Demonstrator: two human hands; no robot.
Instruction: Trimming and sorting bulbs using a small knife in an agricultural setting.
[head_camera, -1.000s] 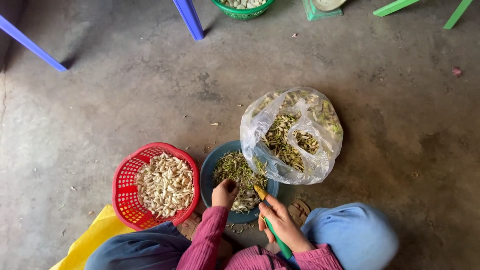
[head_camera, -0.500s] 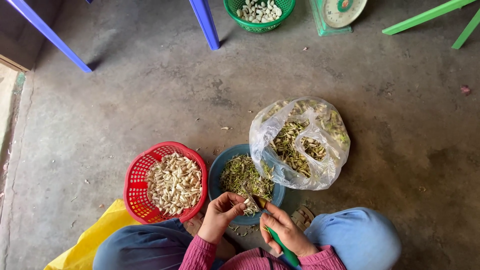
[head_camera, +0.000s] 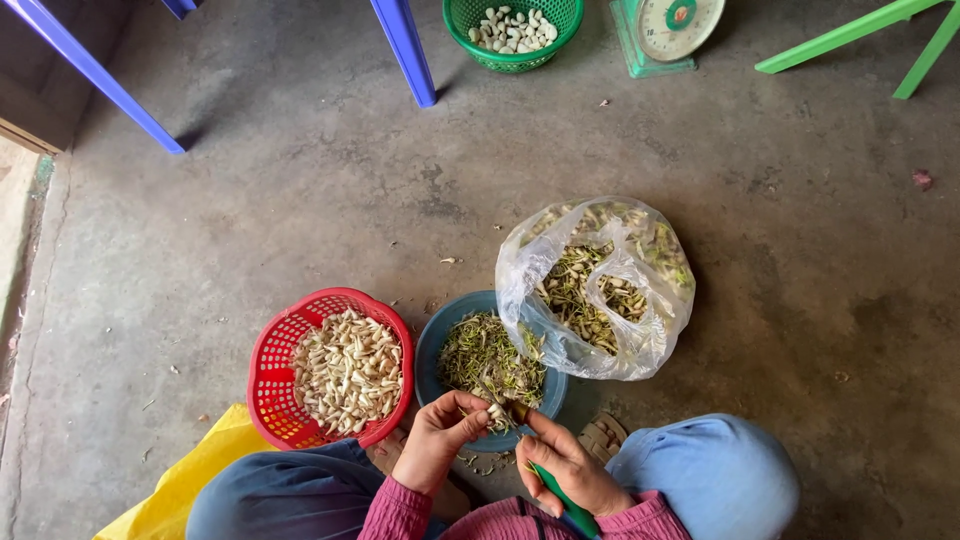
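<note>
The left hand (head_camera: 440, 438) pinched a small pale clove (head_camera: 495, 413) in a closed grip; the right hand (head_camera: 568, 465) was wrapped round a green-handled knife (head_camera: 558, 492), blade at the clove. Half a second before, both hands had sat lower; now they worked over the near rim of the blue bowl (head_camera: 432, 352) of papery trimmings. Left stood a red lattice basket (head_camera: 272, 350) of smooth cloves, right a crinkled clear bag (head_camera: 640, 345) of peelings.

The person's bare left hand (head_camera: 438, 440) is curling its fingers inward, fingertips pinching toward the right. The bare right hand (head_camera: 567, 463) is closing in a fist-like grip just beside it, thumb pointing left. Both pink-sleeved wrists are bending inward.
</note>
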